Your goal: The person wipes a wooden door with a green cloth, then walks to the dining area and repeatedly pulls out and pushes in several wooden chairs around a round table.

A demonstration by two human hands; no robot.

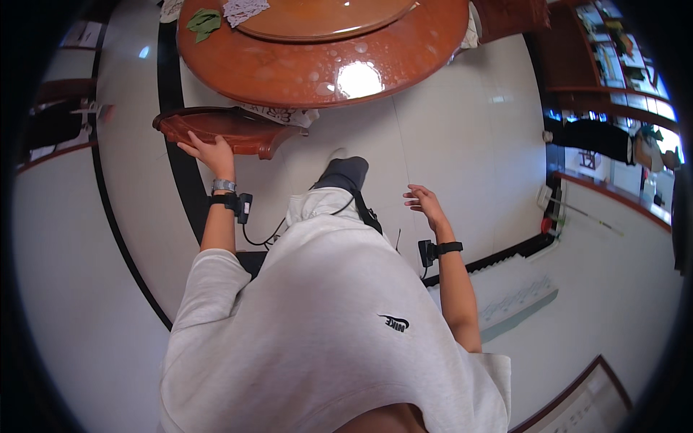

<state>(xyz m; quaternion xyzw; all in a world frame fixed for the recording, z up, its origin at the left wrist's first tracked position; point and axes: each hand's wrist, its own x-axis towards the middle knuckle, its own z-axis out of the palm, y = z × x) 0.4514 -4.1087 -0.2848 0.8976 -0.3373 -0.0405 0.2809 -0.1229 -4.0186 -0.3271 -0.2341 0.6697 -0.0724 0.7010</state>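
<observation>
My left hand (210, 153) lies with spread fingers at the near edge of a reddish wooden chair's backrest (243, 132), apparently touching it; a firm grip does not show. The chair stands by the near left side of a round wooden table (260, 73), and a patterned white cloth (284, 116) shows between them. Over the pale floor tiles, to the right of my legs, my right hand (423, 201) hangs with loosely bent fingers and holds nothing.
The table bears a round turntable (325, 24), a green cloth (204, 24) and a lace cloth (243, 10). Another chair (509, 21) stands at the upper right. A person (601, 142) is at the far right, beyond a long-handled tool (587, 215) by the wall.
</observation>
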